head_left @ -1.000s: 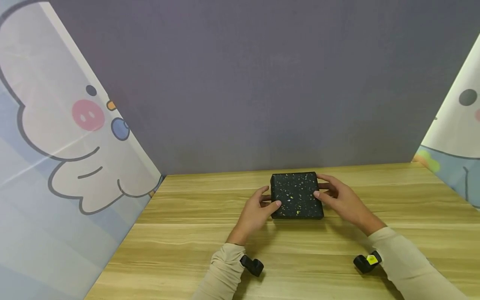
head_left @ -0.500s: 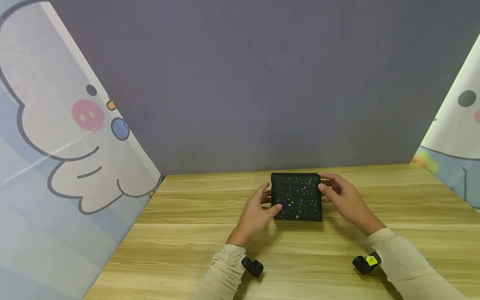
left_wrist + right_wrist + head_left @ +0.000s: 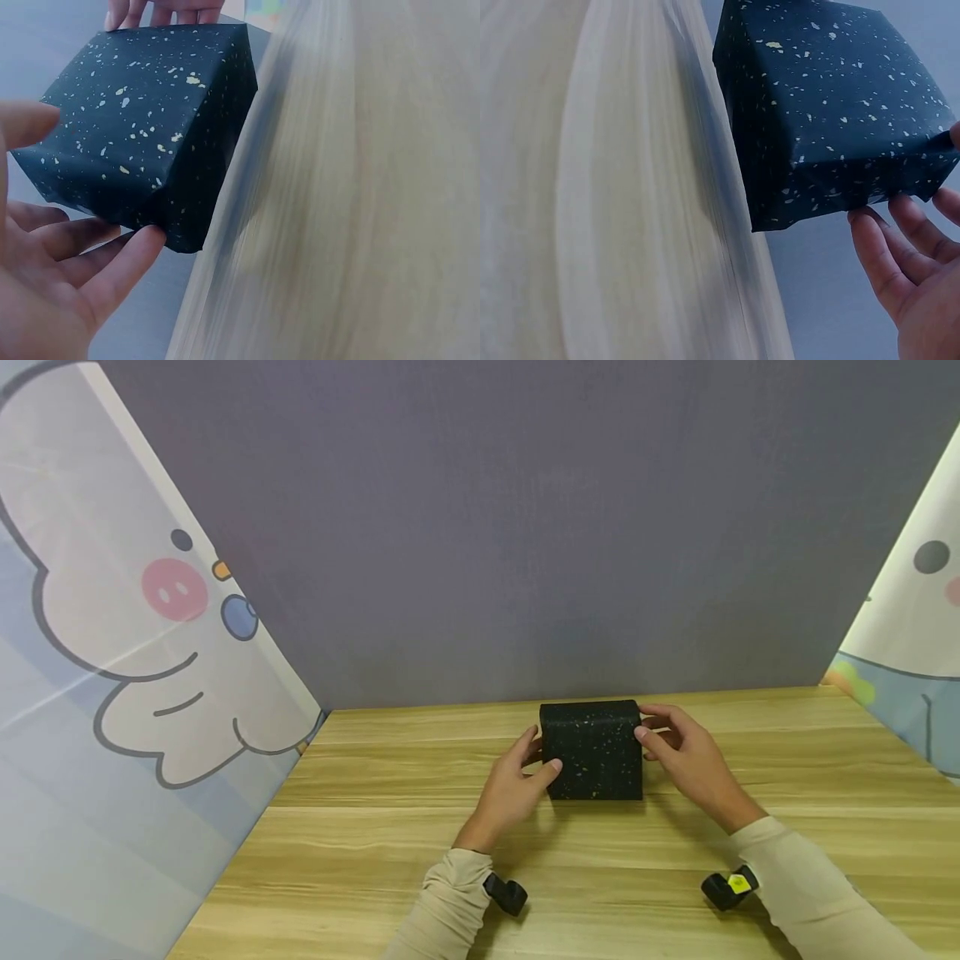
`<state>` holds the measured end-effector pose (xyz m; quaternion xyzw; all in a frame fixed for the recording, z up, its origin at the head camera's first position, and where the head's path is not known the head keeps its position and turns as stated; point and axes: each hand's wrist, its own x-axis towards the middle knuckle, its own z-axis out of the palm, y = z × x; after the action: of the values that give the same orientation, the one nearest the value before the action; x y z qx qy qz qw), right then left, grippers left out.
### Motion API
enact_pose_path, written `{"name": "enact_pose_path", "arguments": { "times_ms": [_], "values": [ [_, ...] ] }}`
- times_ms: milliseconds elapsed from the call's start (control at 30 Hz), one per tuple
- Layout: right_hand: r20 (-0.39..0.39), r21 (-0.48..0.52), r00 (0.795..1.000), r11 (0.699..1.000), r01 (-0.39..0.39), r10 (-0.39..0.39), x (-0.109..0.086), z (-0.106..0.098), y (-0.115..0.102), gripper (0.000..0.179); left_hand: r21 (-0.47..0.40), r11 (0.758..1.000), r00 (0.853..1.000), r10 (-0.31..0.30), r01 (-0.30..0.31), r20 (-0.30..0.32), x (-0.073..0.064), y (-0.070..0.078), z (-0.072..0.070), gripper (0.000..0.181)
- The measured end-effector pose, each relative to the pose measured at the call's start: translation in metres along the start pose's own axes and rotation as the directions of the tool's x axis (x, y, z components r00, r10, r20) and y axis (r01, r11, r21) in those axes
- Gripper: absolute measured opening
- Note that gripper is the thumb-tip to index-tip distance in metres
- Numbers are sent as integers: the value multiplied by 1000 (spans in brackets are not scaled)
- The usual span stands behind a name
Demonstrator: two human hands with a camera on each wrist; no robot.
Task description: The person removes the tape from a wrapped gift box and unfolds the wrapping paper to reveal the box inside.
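Observation:
A black box wrapped in paper with white and yellow flecks is held between both hands over the wooden table, its large speckled face tilted toward the head camera. My left hand grips its left side, thumb at the front face and fingers along the side. On the opposite side, my right hand holds the box near its upper right corner between thumb and fingers. The left wrist view shows the wrapped box with folded paper at its end, above the fingers. In the right wrist view, fingertips touch the box's near end.
The wood-grain table runs back to a grey upright panel. Sheets with cartoon prints stand at the left and right. Each wrist wears a small black camera, one left and one right.
The box has tilted, its far edge rising so that the edge along the top now shows as a band. My right thumb has shifted from the top face to the upper right corner.

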<state>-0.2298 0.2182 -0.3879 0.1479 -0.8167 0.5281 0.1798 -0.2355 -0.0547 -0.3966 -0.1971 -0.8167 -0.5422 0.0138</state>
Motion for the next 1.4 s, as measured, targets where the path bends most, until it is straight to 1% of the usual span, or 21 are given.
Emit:
{"name": "enact_pose_path", "arguments": {
  "times_ms": [100, 233, 267, 333, 433, 467, 567, 633, 767, 867, 967, 1067, 1233, 1400],
  "values": [
    [5, 11, 1000, 1000, 14, -14, 0, 1, -1, 42, 12, 1000, 1000, 13, -13, -18, -1, 0, 0, 64],
    [-4, 10, 1000, 1000, 30, -29, -1, 2, -2, 40, -61, 998, 999, 22, -24, -30, -2, -1, 0, 58],
    [-10, 9, 999, 999, 31, -31, -1, 2, -3, 40, -82, 996, 999, 33, -35, -31, -4, 4, -1, 56],
    [-21, 7, 999, 999, 33, -33, -1, 2, -4, 39, -106, 994, 999, 34, -37, -29, -8, 14, -3, 53],
    [-33, 10, 999, 999, 39, -39, -1, 2, -5, 38, -103, 994, 999, 35, -38, -30, -8, 18, -3, 50],
    [-33, 13, 999, 999, 41, -41, -1, 2, -5, 38, -103, 994, 999, 34, -37, -30, -8, 18, -3, 49],
    [-35, 20, 998, 998, 51, -50, -1, 2, -4, 37, -98, 995, 999, 26, -29, -38, -1, 2, 2, 50],
    [-39, 32, 998, 998, 56, -55, -2, 2, -3, 37, -99, 995, 998, 28, -33, -48, 0, -1, 2, 49],
    [-54, 61, 998, 997, 48, -45, -2, 3, -3, 35, -128, 991, 997, 40, -49, -72, -1, 0, 2, 47],
    [-70, 72, 997, 997, 28, -23, -2, 4, -2, 32, -144, 988, 995, 42, -55, -92, 0, 2, 3, 44],
    [-80, 76, 997, 997, 15, -9, -3, 5, -2, 31, -130, 990, 992, 42, -57, -115, 0, 4, 4, 40],
    [-77, 90, 997, 996, 21, -14, -3, 5, -2, 29, -107, 992, 990, 48, -62, -130, 0, 4, 4, 39],
    [-56, 107, 998, 993, 41, -35, -3, 5, 0, 29, -93, 994, 991, 50, -62, -122, 0, 4, 4, 40],
    [-51, 117, 998, 992, 52, -46, -3, 5, 0, 28, -108, 991, 990, 61, -74, -124, 0, 3, 4, 40]
  ]
}}
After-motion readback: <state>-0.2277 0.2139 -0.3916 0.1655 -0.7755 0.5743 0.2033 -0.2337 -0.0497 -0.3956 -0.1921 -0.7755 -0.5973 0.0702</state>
